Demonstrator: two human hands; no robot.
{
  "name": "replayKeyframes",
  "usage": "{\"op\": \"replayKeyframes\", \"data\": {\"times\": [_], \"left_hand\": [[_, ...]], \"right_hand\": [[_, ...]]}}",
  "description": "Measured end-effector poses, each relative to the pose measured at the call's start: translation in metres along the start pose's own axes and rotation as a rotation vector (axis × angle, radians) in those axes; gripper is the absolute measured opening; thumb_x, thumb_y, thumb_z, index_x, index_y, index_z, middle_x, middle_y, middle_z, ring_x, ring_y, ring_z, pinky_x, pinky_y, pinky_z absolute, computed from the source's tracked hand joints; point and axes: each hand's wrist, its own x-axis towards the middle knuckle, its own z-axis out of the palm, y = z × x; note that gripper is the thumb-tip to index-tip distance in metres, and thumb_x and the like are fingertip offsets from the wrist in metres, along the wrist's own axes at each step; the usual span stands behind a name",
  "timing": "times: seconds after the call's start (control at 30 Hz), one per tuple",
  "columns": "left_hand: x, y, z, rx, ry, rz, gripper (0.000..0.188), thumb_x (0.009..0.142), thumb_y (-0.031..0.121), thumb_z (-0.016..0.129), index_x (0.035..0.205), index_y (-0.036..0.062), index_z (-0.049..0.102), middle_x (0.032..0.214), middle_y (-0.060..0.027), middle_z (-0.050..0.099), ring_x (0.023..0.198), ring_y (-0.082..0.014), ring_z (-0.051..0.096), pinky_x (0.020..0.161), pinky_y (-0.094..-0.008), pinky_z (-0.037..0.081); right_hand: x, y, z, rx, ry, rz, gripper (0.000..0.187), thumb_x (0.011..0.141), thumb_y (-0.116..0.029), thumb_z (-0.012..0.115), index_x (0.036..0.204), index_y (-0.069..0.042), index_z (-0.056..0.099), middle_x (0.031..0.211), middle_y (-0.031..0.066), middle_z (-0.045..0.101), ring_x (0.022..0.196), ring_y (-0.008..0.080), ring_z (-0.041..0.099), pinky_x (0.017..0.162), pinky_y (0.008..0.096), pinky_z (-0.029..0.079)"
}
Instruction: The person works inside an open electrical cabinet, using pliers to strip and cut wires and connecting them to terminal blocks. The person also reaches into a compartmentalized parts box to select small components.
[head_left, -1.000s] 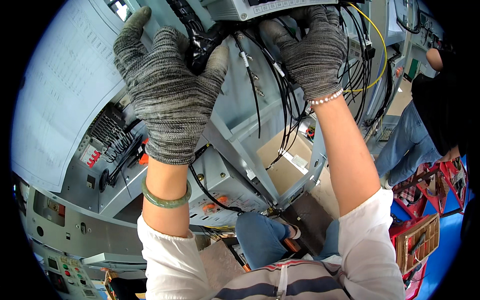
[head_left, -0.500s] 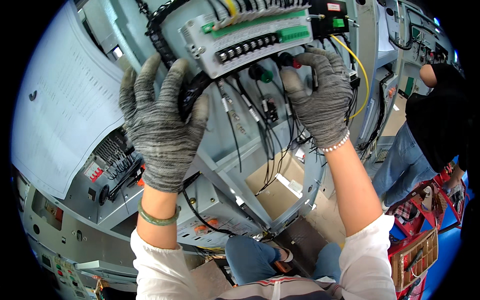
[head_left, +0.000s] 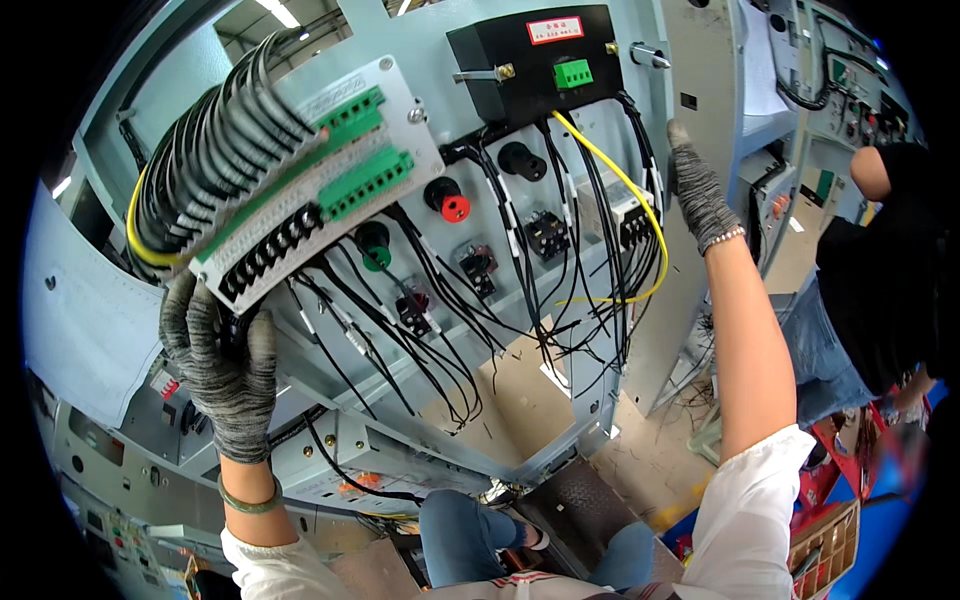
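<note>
My left hand (head_left: 222, 375), in a grey knit glove, curls round a black wire bundle (head_left: 240, 325) at the lower left corner of a white terminal module (head_left: 405, 105). Black wires loop over the module, which carries green connectors and a row of black screw terminals. Farther right, my gloved right hand (head_left: 700, 190) grips the right edge of a light grey metal panel (head_left: 645, 60); some of its fingers are hidden. Between the hands, the panel bears a black box (head_left: 535, 65), a red-ended knob (head_left: 447, 200), a green-ended knob (head_left: 373, 245) and a black knob (head_left: 522, 160).
Loose black wires (head_left: 470, 340) and a yellow wire (head_left: 660, 250) hang in front of the panel. A paper drawing (head_left: 85, 310) is at the left. At the right stands another person (head_left: 860, 260), near red trays (head_left: 835, 450) and a compartmented box (head_left: 825, 550).
My right hand has left the red-ended knob for the panel's right edge. My left hand stays at the wire bundle and appears lower and farther left. The view has shifted, showing more of the panel.
</note>
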Motion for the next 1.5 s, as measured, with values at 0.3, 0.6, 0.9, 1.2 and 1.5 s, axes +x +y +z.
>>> {"op": "replayKeyframes", "data": {"times": [0.3, 0.6, 0.9, 1.2, 1.5], "left_hand": [[-0.018, 0.001, -0.008, -0.042, -0.106, -0.045, 0.051, 0.078, 0.002, 0.065, 0.124, 0.002, 0.043, 0.119, -0.0156, 0.044, 0.106, -0.0257, 0.051, 0.09, -0.0334, 0.043], [-0.017, -0.008, -0.007, 0.178, 0.019, 0.133, 0.066, 0.076, 0.021, 0.07, 0.131, 0.0088, 0.035, 0.115, -0.0188, 0.05, 0.107, -0.039, 0.047, 0.094, -0.048, 0.035], [-0.012, -0.013, -0.008, -0.162, 0.204, 0.043, 0.065, 0.068, 0.023, 0.078, 0.122, 0.0043, 0.047, 0.12, -0.0178, 0.046, 0.117, -0.0354, 0.042, 0.092, -0.0417, 0.041], [-0.008, -0.008, -0.002, -0.038, 0.222, -0.005, 0.033, 0.059, 0.025, 0.077, 0.09, 0.0183, 0.065, 0.109, -0.0061, 0.053, 0.117, -0.0303, 0.041, 0.098, -0.042, 0.03], [0.004, -0.019, 0.002, 0.016, 0.216, 0.033, 0.031, 0.065, 0.035, 0.073, 0.086, 0.0136, 0.065, 0.103, -0.011, 0.059, 0.11, -0.0307, 0.047, 0.094, -0.0463, 0.034]], "right_hand": [[-0.009, 0.034, -0.007, -0.224, -0.026, -0.315, 0.058, 0.092, -0.051, 0.041, 0.102, 0.003, 0.058, 0.085, 0.0206, 0.06, 0.074, 0.0333, 0.052, 0.073, 0.0399, 0.042], [-0.058, 0.024, -0.049, -0.146, 0.187, -0.414, 0.045, 0.094, -0.045, 0.043, 0.08, -0.004, 0.055, 0.058, 0.0056, 0.047, 0.054, 0.0151, 0.05, 0.048, 0.0326, 0.039], [-0.058, 0.066, -0.113, 0.436, 0.185, -0.266, 0.031, 0.093, -0.029, 0.052, 0.108, -0.001, 0.054, 0.097, 0.0024, 0.055, 0.087, 0.0105, 0.05, 0.076, 0.0247, 0.04], [-0.078, 0.018, -0.091, 0.23, 0.251, -0.13, 0.037, 0.086, -0.048, 0.058, 0.07, -0.016, 0.05, 0.06, -0.0069, 0.038, 0.053, 0.0054, 0.034, 0.047, 0.0233, 0.026], [-0.093, -0.002, -0.103, 0.213, 0.165, 0.057, 0.043, 0.085, -0.052, 0.057, 0.084, -0.008, 0.058, 0.072, -0.0007, 0.051, 0.064, 0.0097, 0.047, 0.057, 0.0258, 0.039]]}}
